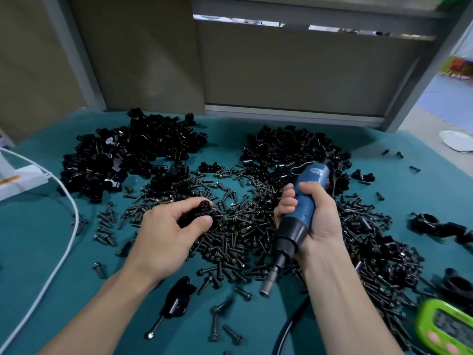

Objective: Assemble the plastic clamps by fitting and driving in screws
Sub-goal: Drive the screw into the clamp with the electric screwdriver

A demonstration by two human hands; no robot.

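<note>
My left hand [167,230] grips a black plastic clamp [198,212] with a screw in it, just above the big heap of dark screws [238,234] in the middle of the green table [51,226]. A blue electric screwdriver [299,213] sits in the grip of my right hand [316,216], its metal socket tip [266,290] pointing down and toward me. The tip is clear of the clamp. Two piles of black clamp halves lie further back: the left pile [128,160] and the right pile [294,155].
An assembled clamp with a long bolt [174,303] lies near my left forearm. More finished clamps [440,229] sit at the right. A green timer [445,326] is at the lower right corner. A white cable [65,242] and power strip [23,178] lie on the left. A black hose [289,326] trails from the driver.
</note>
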